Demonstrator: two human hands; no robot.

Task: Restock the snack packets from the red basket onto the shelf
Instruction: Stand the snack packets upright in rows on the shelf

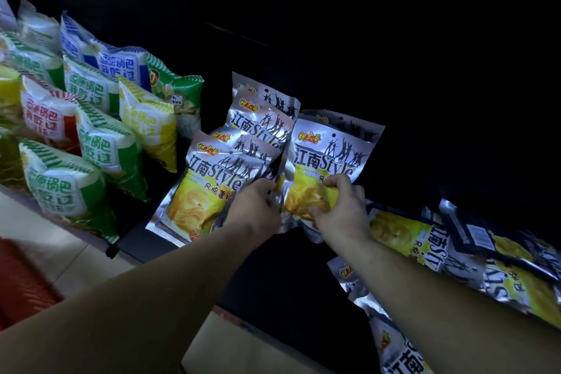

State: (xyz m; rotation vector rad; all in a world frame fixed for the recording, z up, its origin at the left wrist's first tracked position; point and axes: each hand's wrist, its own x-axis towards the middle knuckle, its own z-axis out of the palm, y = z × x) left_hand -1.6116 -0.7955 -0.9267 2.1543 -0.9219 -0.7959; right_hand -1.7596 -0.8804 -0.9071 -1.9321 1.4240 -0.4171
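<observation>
Reaching forward, the left hand [258, 206] and right hand [340, 206] pinch the silver packet [321, 155] with curled fingers [334, 182].

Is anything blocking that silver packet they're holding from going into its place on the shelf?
Nothing visible does. The silver packet, held by the right hand and left hand, stands in front of another packet, beside the neighbouring row. Loose packets lie off to the right, out of its way.
</observation>
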